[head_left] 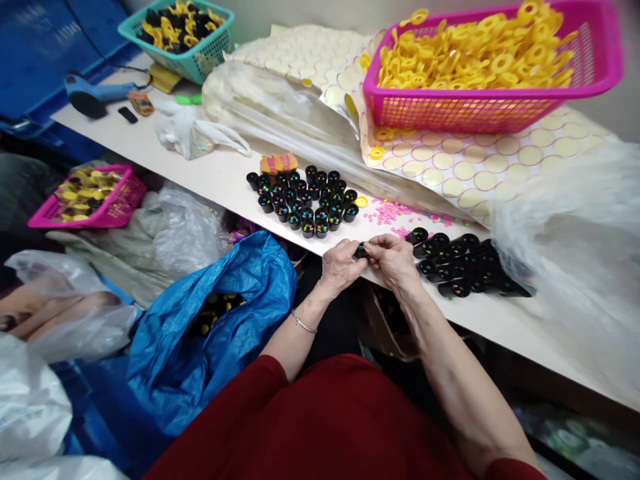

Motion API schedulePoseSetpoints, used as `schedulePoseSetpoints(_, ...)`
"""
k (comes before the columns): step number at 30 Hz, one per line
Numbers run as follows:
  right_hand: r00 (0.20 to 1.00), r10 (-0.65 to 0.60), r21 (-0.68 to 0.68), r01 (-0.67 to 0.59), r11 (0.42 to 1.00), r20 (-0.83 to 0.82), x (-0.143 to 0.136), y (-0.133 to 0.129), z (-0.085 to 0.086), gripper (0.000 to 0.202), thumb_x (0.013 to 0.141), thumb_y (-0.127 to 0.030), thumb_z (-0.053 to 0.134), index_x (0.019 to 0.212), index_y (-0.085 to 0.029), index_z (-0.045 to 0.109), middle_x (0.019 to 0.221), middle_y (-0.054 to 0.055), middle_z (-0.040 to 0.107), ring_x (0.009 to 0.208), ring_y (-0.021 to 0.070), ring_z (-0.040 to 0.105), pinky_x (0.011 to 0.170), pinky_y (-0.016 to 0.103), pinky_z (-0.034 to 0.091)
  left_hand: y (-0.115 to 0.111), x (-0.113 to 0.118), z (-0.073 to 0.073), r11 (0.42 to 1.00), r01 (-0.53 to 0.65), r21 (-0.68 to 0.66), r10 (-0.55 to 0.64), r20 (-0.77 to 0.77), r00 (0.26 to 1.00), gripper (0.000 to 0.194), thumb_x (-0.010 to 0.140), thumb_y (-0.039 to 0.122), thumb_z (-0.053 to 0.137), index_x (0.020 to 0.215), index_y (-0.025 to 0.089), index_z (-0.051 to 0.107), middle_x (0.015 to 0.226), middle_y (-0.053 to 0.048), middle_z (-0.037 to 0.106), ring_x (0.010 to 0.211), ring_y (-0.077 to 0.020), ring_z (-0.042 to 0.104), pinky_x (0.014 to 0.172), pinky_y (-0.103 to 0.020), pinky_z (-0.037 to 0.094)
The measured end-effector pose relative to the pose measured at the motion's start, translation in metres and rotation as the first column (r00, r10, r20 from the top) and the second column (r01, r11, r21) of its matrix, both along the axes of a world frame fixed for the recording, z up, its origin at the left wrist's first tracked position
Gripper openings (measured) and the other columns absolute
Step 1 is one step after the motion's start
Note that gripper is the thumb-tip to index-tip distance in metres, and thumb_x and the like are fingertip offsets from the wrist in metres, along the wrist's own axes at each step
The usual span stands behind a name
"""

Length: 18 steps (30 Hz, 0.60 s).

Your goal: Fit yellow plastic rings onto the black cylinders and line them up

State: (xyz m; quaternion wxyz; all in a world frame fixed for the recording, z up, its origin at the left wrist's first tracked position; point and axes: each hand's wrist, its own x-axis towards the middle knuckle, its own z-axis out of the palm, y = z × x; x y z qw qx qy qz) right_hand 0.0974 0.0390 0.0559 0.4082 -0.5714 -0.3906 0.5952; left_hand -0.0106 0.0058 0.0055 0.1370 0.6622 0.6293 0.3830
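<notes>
My left hand (342, 268) is closed around a small black cup (361, 251) at the front edge of the table. From the other side my right hand (393, 260) meets it, thumb and fingers pinched together at the cup's rim; whatever lies between those fingertips is hidden. Ahead and to the left stands a group of black cups (307, 200) with coloured beads in them. More black cups (450, 257) lie on their sides to the right of my right hand. Loose pink beads (393, 212) are scattered on the table beyond my hands, near a yellow ring (361, 201).
A pink basket (480, 110) heaped with yellow rings stands at the back right on sticker sheets (435, 160). Clear plastic covers (575, 253) the right side. At left are a teal basket (200, 63), a blue heat gun (97, 93) and, below, a blue sack (250, 300).
</notes>
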Motion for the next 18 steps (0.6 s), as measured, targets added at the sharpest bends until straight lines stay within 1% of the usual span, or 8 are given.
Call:
schedulePoseSetpoints(2,0.998,-0.001,-0.005,0.001,1.0,-0.055,0.002,0.001,-0.003,0.032,0.048,-0.032,0.078,0.061,-0.016,0.054,0.044,-0.007,0.048,0.037,0.0047,0.037,0.036,0.019,0.025,0.001,0.0,-0.002,1.0,0.006,0.015,-0.006,-0.002,1.0,0.006,0.071,0.023,0.06,0.07,0.018,0.056,0.066,0.002,0.051,0.063,-0.0103,0.047,0.059,-0.023,0.036)
schedulePoseSetpoints(5,0.997,-0.032,0.037,0.034,0.999,-0.067,0.006,0.003,-0.008,0.029,0.056,-0.038,0.073,0.061,-0.017,0.053,0.043,-0.007,0.044,0.037,0.0054,0.035,0.037,0.02,0.025,0.001,-0.001,-0.005,0.999,0.004,0.045,-0.005,0.01,1.0,0.008,0.072,0.024,0.06,0.068,0.019,0.056,0.065,0.002,0.05,0.062,-0.0102,0.046,0.059,-0.023,0.036)
schedulePoseSetpoints(7,0.997,-0.071,0.108,0.066,0.992,0.041,0.011,0.005,-0.011,0.025,0.064,-0.039,0.065,0.063,-0.017,0.053,0.044,-0.006,0.043,0.039,0.0076,0.037,0.04,0.022,0.029,0.001,-0.002,-0.005,0.998,-0.002,0.069,0.0,0.026,1.0,0.009,0.072,0.024,0.06,0.067,0.019,0.055,0.064,0.002,0.048,0.062,-0.0102,0.046,0.059,-0.023,0.036)
schedulePoseSetpoints(9,0.958,-0.089,0.217,0.029,0.976,0.273,0.015,0.007,-0.014,0.018,0.071,-0.035,0.057,0.067,-0.018,0.056,0.05,-0.003,0.049,0.047,0.0115,0.044,0.047,0.025,0.036,0.001,-0.003,-0.004,0.996,-0.003,0.088,-0.001,0.046,0.999,0.009,0.071,0.023,0.06,0.066,0.019,0.054,0.062,0.003,0.047,0.061,-0.0099,0.045,0.059,-0.023,0.036)
schedulePoseSetpoints(11,0.827,-0.085,0.304,-0.107,0.947,0.555,0.016,0.008,-0.015,0.015,0.074,-0.029,0.051,0.073,-0.017,0.06,0.065,0.003,0.057,0.061,0.0161,0.053,0.06,0.029,0.043,0.001,-0.004,-0.004,0.996,-0.005,0.093,-0.001,0.067,0.998,0.008,0.069,0.021,0.061,0.066,0.018,0.054,0.062,0.003,0.046,0.06,-0.0098,0.044,0.059,-0.023,0.036)
schedulePoseSetpoints(13,0.623,-0.053,0.279,-0.271,0.921,0.78,0.015,0.008,-0.015,0.018,0.075,-0.025,0.049,0.079,-0.016,0.064,0.083,0.009,0.061,0.075,0.0198,0.055,0.069,0.032,0.043,0.001,-0.005,-0.003,0.997,-0.009,0.077,0.002,0.084,0.996,0.007,0.069,0.02,0.06,0.065,0.018,0.055,0.062,0.003,0.046,0.06,-0.0096,0.043,0.059,-0.022,0.036)
schedulePoseSetpoints(16,0.367,0.045,0.121,-0.418,0.9,0.929,0.011,0.009,-0.014,0.024,0.08,-0.022,0.044,0.084,-0.015,0.066,0.094,0.012,0.059,0.079,0.0214,0.055,0.067,0.032,0.04,0.002,-0.005,-0.001,0.999,-0.003,0.039,-0.001,0.094,0.996,0.009,0.068,0.022,0.061,0.064,0.018,0.055,0.061,0.003,0.046,0.06,-0.0094,0.043,0.06,-0.022,0.036)
schedulePoseSetpoints(18,0.3,0.071,0.073,-0.442,0.894,0.951,0.009,0.011,-0.014,0.027,0.082,-0.019,0.04,0.085,-0.014,0.066,0.094,0.013,0.059,0.079,0.0215,0.055,0.065,0.031,0.038,0.002,-0.005,0.0,1.0,-0.002,0.014,0.0,0.104,0.995,0.013,0.068,0.026,0.064,0.063,0.018,0.055,0.061,0.004,0.046,0.06,-0.0092,0.044,0.059,-0.022,0.035)
